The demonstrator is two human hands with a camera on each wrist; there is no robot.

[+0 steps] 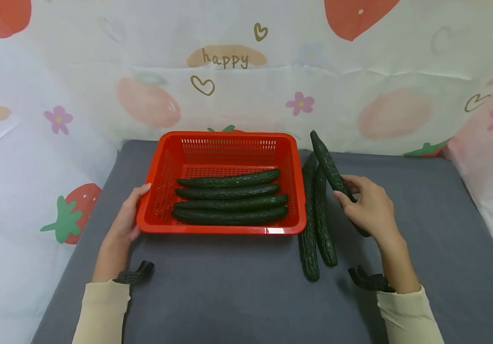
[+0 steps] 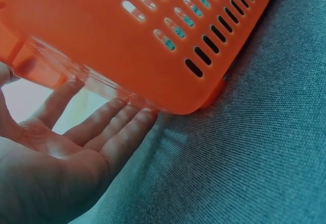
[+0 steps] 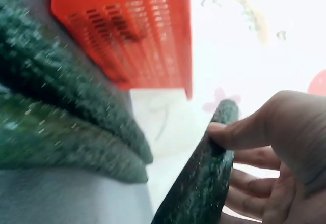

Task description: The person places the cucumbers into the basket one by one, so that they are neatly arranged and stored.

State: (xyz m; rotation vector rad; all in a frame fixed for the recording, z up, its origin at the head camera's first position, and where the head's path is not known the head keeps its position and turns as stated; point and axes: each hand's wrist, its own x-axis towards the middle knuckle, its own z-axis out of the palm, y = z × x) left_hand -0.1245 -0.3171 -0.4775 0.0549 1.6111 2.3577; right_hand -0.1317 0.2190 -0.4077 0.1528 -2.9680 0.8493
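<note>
A red plastic basket [image 1: 222, 230] with slotted walls stands on the table, several dark green cucumbers [image 1: 231, 204] lying side by side in it. My left hand [image 1: 122, 220] holds the basket's left rim; in the left wrist view its fingers [image 2: 109, 130] reach against the wall beneath that rim. Pinched between thumb and fingers of my right hand [image 1: 371, 203] is one cucumber [image 3: 201, 183], raised above the table and slanting, its far end up. Two more cucumbers, a longer-looking one [image 1: 310, 239] and its neighbour [image 1: 324, 234], lie beside the basket's right wall, near the right hand.
Grey cloth [image 1: 229, 291] covers the table. A white printed curtain [image 1: 246, 100] hangs behind the table's far edge and along both sides. The basket stands near that far edge. Each wrist carries a black strap [image 1: 134, 274].
</note>
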